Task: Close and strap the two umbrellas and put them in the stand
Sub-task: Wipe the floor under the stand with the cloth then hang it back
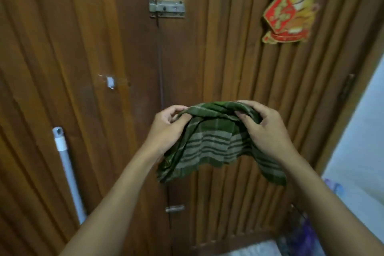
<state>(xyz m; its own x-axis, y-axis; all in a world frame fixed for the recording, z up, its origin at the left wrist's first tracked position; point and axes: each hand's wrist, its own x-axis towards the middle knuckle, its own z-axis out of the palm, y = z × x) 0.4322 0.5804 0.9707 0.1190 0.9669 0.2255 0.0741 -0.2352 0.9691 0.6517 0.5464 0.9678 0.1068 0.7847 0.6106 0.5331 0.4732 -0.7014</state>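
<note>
Holding green plaid umbrella fabric [214,137] bunched between 2 hands before a wooden door [104,48].
The left hand [166,129] pinches its left end, the right hand [268,131] grips its right end, fingers curled; the striped edge hangs below. A white pole [68,172] leans on the door.

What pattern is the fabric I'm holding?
The fabric is dark green with grey plaid stripes; head view.

The green checked umbrella [216,143] is bunched and twisted along its top, pale-striped edge hanging loose below, held up in mid-air.
</note>
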